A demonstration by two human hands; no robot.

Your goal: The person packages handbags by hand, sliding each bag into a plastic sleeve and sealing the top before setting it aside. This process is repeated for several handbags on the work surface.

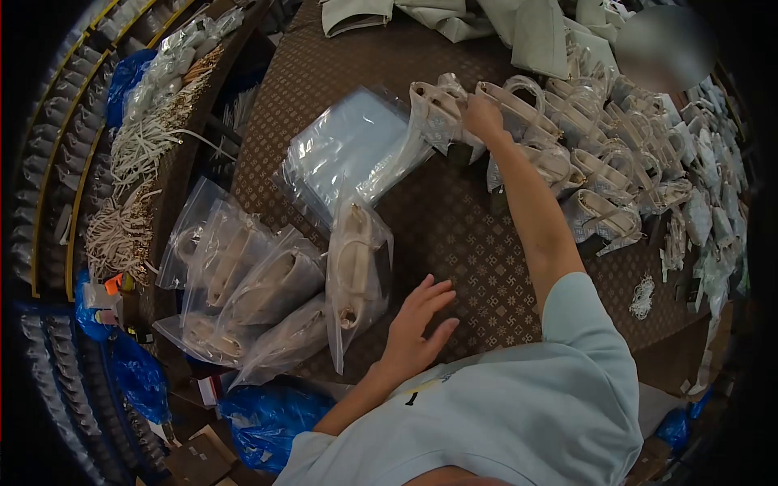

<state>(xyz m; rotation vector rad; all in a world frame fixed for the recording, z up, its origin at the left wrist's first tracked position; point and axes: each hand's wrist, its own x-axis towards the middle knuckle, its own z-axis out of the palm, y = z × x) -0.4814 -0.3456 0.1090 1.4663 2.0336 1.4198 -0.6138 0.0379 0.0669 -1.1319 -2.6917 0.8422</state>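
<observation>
My right hand (484,119) reaches across the table, its fingers closed at the edge of a cream handbag (438,107) at the near end of a row of similar bags. Part of the grip is hidden by the hand itself. My left hand (417,328) hovers low over the patterned tabletop with fingers spread, holding nothing. Just left of it, a handbag in a clear plastic bag (353,267) leans against several other bagged handbags (267,283). Beyond lies a stack of flat clear plastic bags (348,146).
Many wrapped cream handbags (600,121) crowd the right side of the brown patterned table (454,243). Pale bag pieces (527,32) lie at the far edge. Bundles of straps (121,227) hang at left, and a blue plastic bag (271,421) sits below the near edge.
</observation>
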